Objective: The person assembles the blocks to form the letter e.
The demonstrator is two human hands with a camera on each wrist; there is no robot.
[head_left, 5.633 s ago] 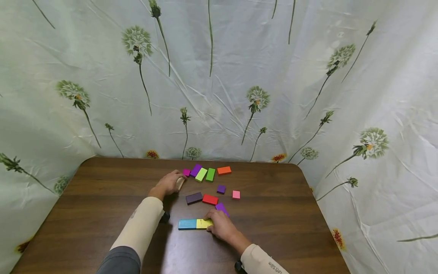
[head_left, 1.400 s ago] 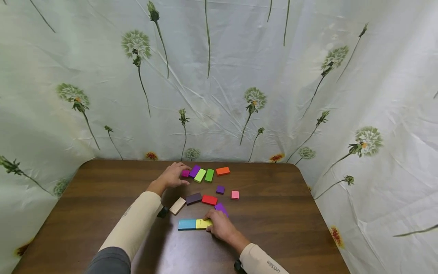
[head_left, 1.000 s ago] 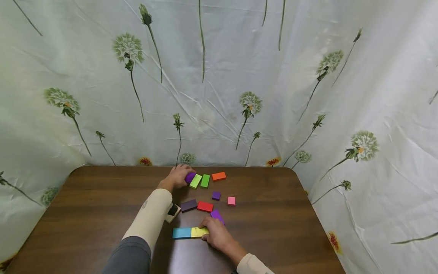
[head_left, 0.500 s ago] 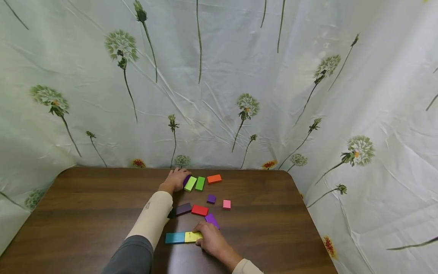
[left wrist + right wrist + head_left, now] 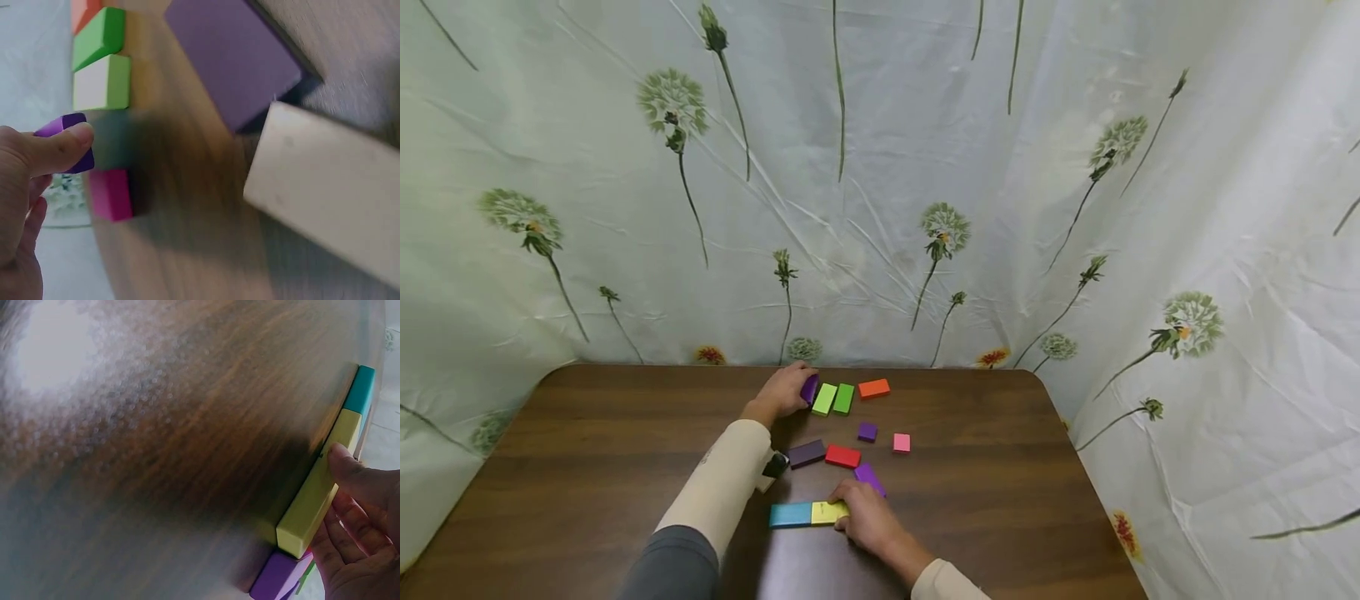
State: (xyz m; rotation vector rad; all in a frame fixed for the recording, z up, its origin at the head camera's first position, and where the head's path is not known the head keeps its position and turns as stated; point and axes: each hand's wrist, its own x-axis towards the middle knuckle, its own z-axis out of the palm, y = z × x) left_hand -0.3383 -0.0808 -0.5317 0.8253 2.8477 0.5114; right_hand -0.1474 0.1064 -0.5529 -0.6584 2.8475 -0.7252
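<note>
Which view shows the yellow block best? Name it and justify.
Right wrist: the yellow block appears close up, nearly whole, the right hand covering only part of one edge. In the head view, that hand hides its right end. The left wrist view doesn't show it.

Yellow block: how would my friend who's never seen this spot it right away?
Find the brown table in front of the flowery sheet. On it, the person's right hand pinches the yellow block, which lies end to end with a blue block. Its yellow colour sets it apart from that blue neighbour and the purple block nearby.
</note>
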